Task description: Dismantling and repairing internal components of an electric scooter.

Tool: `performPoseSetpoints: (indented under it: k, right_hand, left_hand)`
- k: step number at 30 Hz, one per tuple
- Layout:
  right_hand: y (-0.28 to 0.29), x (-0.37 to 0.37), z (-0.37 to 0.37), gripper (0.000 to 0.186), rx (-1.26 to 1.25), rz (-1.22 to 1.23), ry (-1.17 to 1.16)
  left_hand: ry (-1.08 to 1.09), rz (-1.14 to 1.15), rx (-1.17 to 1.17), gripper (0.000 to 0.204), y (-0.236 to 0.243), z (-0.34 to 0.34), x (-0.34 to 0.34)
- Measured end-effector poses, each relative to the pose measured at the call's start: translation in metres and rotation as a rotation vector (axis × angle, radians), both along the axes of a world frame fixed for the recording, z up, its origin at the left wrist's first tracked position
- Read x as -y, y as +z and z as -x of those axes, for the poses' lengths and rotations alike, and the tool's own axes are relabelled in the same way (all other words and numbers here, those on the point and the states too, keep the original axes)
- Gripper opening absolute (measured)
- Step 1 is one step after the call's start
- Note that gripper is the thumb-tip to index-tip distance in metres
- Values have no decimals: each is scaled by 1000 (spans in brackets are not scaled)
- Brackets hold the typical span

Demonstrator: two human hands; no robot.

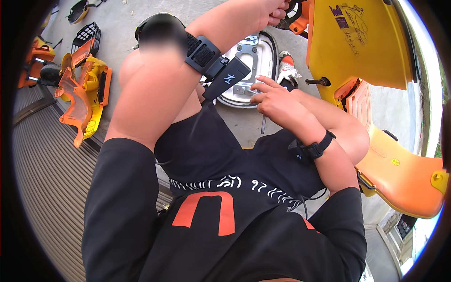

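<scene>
My left hand reaches to the top edge with curled fingers beside a black-and-orange part; what they grip is hard to make out. My right hand holds a slim metal tool, index finger extended, over the lower part of a white oval base with a metal bracket on it. The base lies between my legs, beside my shoe, and is partly hidden by my left arm and its strapped device.
A tall yellow panel stands at upper right, above an orange seat-like part. Yellow and orange shells, a black grille and a round dark-and-yellow part lie on the concrete at left, near a ribbed metal surface.
</scene>
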State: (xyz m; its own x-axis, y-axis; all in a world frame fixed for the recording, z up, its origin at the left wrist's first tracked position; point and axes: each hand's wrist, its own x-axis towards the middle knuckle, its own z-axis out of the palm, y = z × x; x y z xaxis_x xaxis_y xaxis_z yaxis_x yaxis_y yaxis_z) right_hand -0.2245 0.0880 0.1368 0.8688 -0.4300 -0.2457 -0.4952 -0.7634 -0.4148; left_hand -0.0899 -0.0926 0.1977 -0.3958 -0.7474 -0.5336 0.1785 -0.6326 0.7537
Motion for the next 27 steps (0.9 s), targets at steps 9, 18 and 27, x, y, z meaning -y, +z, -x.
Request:
performPoseSetpoints:
  k: [9,18,27]
  right_hand:
    - [6,-14,2,30,-81,294,-586]
    - [11,-12,7,49,93,-351,-679]
    - [21,-13,1,64,302,-521,-693]
  left_hand:
    - [-14,10,-34,21,-4,2,2]
    - [-6,0,-66,21,-3,0,1]
    - [-18,-2,-34,20,-1,1,3]
